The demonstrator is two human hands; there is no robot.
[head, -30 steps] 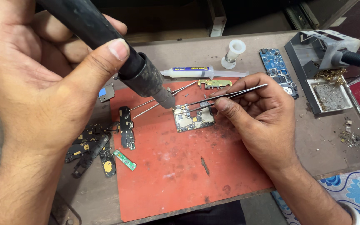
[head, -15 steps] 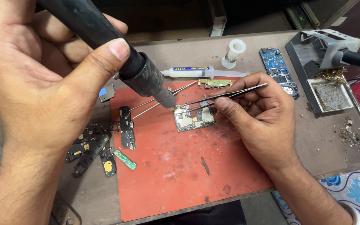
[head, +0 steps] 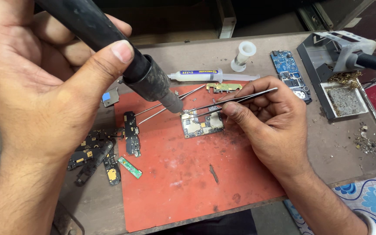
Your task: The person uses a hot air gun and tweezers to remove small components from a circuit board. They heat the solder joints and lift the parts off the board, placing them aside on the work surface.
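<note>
My left hand grips a thick black hot-air wand, its nozzle tip hanging just above the upper left corner of a small phone circuit board on a red work mat. My right hand holds metal tweezers, their points touching the top of the same board. A second pair of tweezers lies on the mat beside the nozzle.
Several dark circuit boards lie at the mat's left edge. A flux syringe, a white spool and a blue board sit behind. A soldering iron stand with brass wool stands at the right.
</note>
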